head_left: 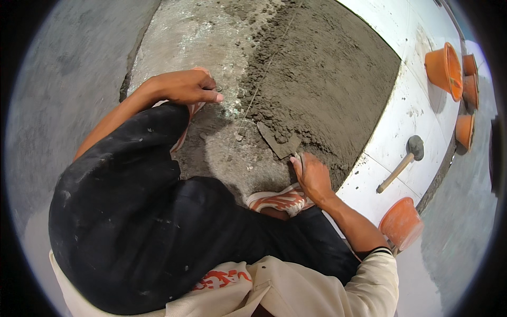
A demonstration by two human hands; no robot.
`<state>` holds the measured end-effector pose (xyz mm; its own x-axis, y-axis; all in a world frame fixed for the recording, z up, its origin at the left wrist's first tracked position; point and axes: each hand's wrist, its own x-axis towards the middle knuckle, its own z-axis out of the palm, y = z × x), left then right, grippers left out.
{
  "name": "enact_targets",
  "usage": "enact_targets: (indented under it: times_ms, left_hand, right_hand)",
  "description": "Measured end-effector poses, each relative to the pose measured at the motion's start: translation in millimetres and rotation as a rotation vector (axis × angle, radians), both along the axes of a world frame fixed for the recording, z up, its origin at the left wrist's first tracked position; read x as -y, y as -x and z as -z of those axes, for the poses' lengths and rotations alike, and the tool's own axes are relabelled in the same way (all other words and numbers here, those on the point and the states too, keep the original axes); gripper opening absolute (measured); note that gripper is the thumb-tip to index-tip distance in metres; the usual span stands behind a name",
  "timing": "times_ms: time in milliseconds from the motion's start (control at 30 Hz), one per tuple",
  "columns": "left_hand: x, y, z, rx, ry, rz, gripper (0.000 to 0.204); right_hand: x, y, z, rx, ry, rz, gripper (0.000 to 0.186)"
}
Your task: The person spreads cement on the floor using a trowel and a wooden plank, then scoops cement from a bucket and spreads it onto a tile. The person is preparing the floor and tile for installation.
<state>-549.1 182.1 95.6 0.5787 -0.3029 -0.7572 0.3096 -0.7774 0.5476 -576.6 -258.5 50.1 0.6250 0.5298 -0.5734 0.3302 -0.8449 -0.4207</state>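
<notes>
My right hand point(314, 179) is wrapped round the handle of a trowel point(277, 140). The trowel's flat metal blade lies at the near left edge of a bed of wet grey mortar point(332, 74), with a clump of mortar on it. My left hand point(193, 87) rests by my left knee, above the shoe; its fingers curl in and the thumb points right. Whether anything is between those fingers I cannot make out. A thin string point(270, 62) runs along the mortar's left side.
White tiles point(383, 153) border the mortar on the right. On them lie a rubber mallet point(404, 165), an orange bucket point(442, 70) and another orange bucket point(400, 224) nearer me. Several more orange buckets stand at the far right. Rough concrete point(185, 37) spreads to the left.
</notes>
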Motion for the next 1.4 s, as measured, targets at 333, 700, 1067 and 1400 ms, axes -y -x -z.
enact_targets:
  times_ms: [333,700,1067,1400]
  left_hand:
    - [-15.5,4.2,1.7,0.078,0.024,-0.026,0.061]
    - [-27.6,11.5,-4.0,0.078,0.028,-0.073,0.059]
    - [-32.7,13.8,-8.4,0.078,0.048,-0.098,0.059]
    - [-28.8,12.1,-9.3,0.113,0.070,-0.069,0.058]
  right_hand:
    - [-12.7,-8.4,-33.4,0.118,-0.165,0.081,0.037]
    - [-209.7,-113.1,11.6,-0.568,-0.840,0.787,0.033]
    - [-260.8,-151.8,64.0,-0.865,-1.237,1.291,0.023]
    - [-238.7,-55.5,47.1,-0.903,-1.161,1.325,0.028]
